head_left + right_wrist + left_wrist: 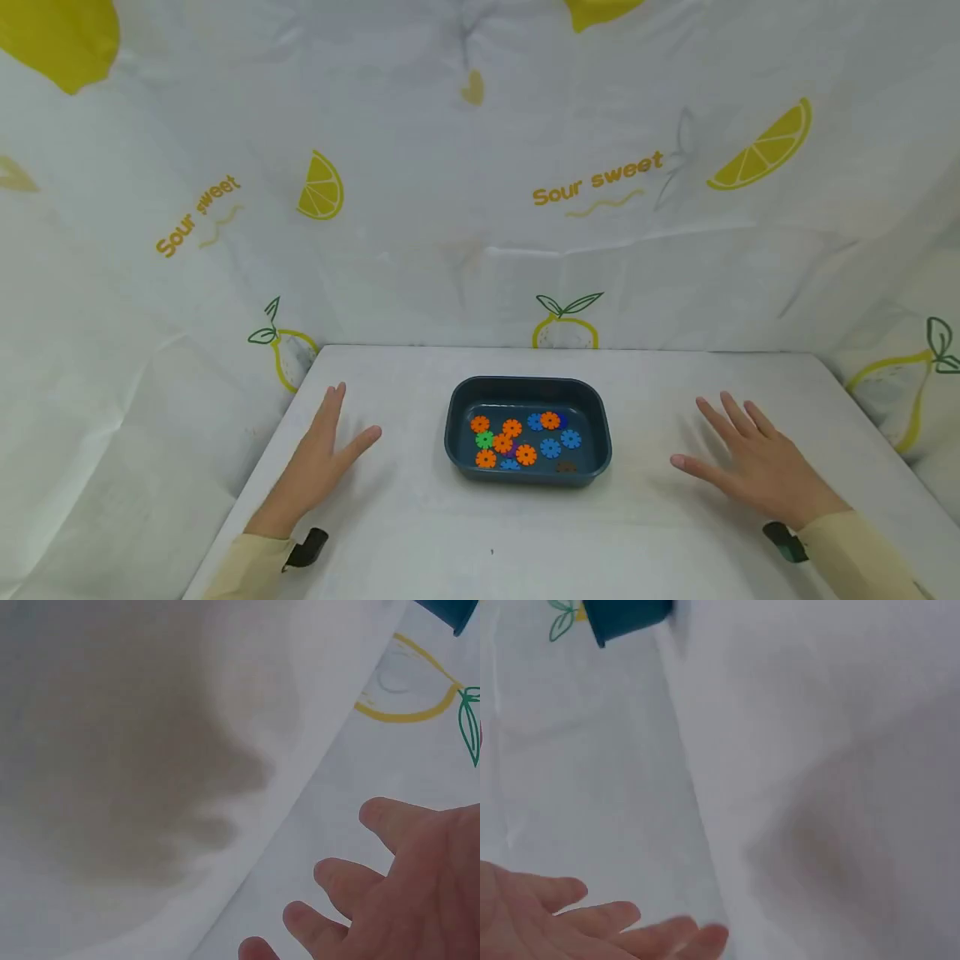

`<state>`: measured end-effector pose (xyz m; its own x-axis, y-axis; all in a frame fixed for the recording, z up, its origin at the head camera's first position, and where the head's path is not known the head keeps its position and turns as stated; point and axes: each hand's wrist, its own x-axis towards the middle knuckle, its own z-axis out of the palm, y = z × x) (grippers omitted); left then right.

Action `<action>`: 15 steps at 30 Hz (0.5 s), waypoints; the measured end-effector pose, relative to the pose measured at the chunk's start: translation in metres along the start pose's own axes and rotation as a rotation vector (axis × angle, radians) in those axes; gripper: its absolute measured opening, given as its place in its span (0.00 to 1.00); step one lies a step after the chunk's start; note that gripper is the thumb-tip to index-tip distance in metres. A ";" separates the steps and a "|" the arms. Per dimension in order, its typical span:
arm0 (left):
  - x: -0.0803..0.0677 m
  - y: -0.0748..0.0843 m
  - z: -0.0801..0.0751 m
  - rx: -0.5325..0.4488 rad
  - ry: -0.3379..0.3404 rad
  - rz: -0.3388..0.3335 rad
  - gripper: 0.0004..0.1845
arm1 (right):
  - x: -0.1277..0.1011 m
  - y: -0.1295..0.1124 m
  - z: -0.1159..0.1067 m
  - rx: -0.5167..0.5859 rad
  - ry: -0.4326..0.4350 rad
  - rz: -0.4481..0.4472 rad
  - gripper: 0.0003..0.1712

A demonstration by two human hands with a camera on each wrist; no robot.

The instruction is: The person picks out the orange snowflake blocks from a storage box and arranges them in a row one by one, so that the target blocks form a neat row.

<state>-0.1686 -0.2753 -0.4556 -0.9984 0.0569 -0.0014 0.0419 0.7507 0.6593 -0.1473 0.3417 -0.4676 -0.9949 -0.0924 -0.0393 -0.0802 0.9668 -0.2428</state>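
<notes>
Nothing is held yet: the left hand (324,454) and right hand (753,467) are laid flat on the counter (420,533), fingers spread, well apart on either side of the dark tray (457,417). The coloured gear pieces (517,442) lie loose inside it. A reach inward and a pinch would seem called for.

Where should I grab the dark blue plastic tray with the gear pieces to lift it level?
Take the dark blue plastic tray by its two short end rims, left hand from the left, right hand from the right. Both hands lie open either side of it, and the rolled lip probably gives fingers purchase.
</notes>
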 end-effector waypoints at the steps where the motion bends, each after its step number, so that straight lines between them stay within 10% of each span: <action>1: 0.003 0.001 0.002 -0.099 -0.002 -0.013 0.55 | 0.004 -0.002 -0.001 0.023 -0.013 -0.004 0.65; 8: 0.025 0.010 0.026 -0.777 -0.051 -0.110 0.41 | 0.030 -0.029 -0.014 0.155 -0.029 -0.053 0.64; 15: 0.042 0.020 0.056 -0.875 -0.153 -0.136 0.36 | 0.051 -0.059 -0.030 0.250 -0.012 -0.151 0.62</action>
<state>-0.2080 -0.2209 -0.4840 -0.9738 0.1383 -0.1803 -0.1832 -0.0088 0.9830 -0.1955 0.2867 -0.4260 -0.9719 -0.2353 0.0044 -0.2087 0.8531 -0.4782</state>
